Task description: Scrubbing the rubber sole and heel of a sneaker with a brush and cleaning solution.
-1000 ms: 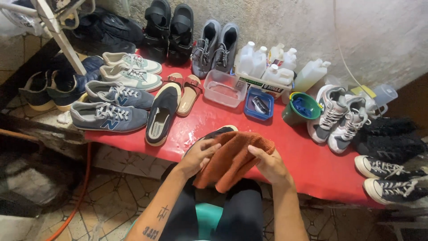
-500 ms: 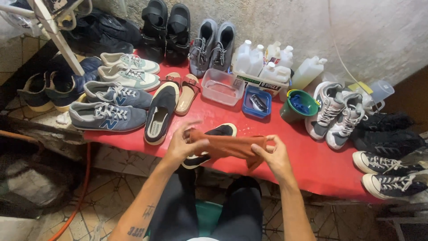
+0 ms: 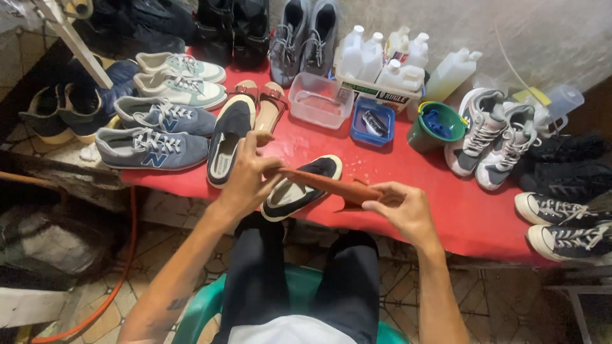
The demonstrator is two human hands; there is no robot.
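From the head camera, the left hand (image 3: pixel 245 178) and right hand (image 3: pixel 405 210) are gripping opposite ends of an orange cloth (image 3: pixel 325 183), pulling it into a taut strip above the near edge of the red tabletop (image 3: pixel 459 210). Both hands are clenching the cloth. A dark slip-on (image 3: pixel 299 188) is lying just under the strip, its heel overhanging the near edge. Its mate (image 3: pixel 229 140) is lying to the left, beside a tan sandal (image 3: pixel 269 108). Farther back, a clear tub (image 3: pixel 319 102), a blue tray (image 3: pixel 373 122), white bottles (image 3: pixel 382 60) and a green bucket (image 3: pixel 437 126) are standing. Grey sneakers (image 3: pixel 150 148) are lining the left; white sneakers (image 3: pixel 491 137) are sitting right.
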